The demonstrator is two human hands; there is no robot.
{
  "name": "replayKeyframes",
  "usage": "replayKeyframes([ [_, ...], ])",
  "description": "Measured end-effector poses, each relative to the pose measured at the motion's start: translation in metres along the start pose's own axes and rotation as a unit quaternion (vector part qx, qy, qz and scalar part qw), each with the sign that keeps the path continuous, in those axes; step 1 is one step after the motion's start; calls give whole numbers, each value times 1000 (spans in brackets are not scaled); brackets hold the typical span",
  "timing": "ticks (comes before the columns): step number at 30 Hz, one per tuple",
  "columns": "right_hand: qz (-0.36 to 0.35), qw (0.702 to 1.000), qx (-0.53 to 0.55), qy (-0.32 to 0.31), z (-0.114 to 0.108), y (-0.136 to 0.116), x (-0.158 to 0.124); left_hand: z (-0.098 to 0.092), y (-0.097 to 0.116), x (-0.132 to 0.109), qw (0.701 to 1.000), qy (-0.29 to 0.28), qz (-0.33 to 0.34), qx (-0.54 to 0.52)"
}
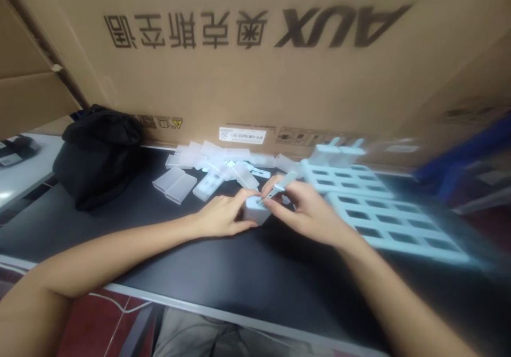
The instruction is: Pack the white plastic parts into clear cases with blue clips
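Both forearms outstretched, left hand (223,216) clasping white block (255,210), right hand (305,208) pinching small tool (279,187).

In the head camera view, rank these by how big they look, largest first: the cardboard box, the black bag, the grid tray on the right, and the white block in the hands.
1. cardboard box
2. grid tray, though blur and nearness make its lead over the bag unsure
3. black bag
4. white block, held between the left hand and right hand
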State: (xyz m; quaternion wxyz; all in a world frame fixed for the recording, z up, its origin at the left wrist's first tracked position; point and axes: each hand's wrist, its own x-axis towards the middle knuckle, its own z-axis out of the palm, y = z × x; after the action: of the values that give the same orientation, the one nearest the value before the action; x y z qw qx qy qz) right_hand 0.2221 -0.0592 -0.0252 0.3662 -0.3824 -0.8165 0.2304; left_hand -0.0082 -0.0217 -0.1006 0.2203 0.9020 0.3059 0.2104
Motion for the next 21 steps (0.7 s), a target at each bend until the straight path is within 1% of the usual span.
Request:
replayKeyframes([
  [4,-7,1000,-20,2,4,7,-3,0,0,0,1000,6,2,7],
  [7,-20,999,-43,-15,7,7,-6,-2,2,0,1000,6,-4,5],
  [9,-14,998,-61,-26,11,7,-8,-2,3,0,1000,9,-9,3],
  [11,5,996,-81,-25,19,8,-10,-2,3,0,999,22,-21,-10],
  [12,20,995,-92,-15,24,9,-10,-2,2,-1,999,32,-28,-21],
  [14,66,991,-111,26,37,11,-10,-1,0,-2,996,61,-40,-45],
  [16,114,983,-118,78,50,11,-11,1,-2,-3,993,89,-36,-64],
  [18,135,979,-112,105,58,11,-10,2,-3,-3,991,107,-22,-72],
  [20,126,979,-113,116,53,11,-7,3,-3,-3,990,117,-11,-82],
  [21,120,976,-121,133,45,11,-4,3,-2,-3,989,120,-7,-89],
])
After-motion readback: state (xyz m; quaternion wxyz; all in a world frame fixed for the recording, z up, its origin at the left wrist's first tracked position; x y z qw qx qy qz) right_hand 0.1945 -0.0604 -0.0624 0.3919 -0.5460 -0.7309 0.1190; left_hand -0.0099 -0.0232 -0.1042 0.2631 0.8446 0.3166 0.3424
